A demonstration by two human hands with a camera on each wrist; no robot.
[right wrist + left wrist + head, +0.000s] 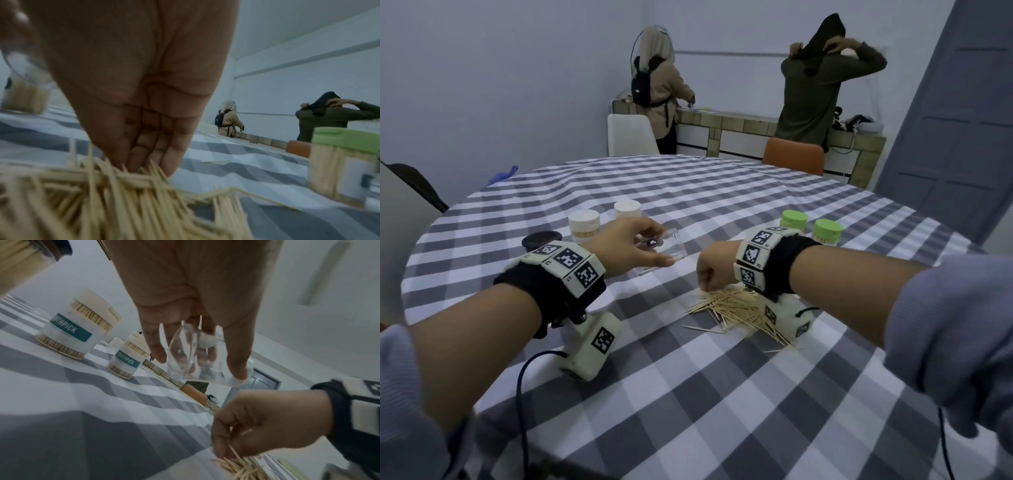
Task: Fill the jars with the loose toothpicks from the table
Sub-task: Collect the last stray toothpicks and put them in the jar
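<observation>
Our right hand (710, 270), fingers curled into the loose toothpicks (736, 308) heaped directly beneath it, has the pile, while our left hand (630, 248) pinches the empty clear jar (669, 250) just to its left, tilted.

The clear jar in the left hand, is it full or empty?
Empty. The clear jar held by the left hand shows only fingers through its walls, and the loose toothpicks lie on the table.
</observation>
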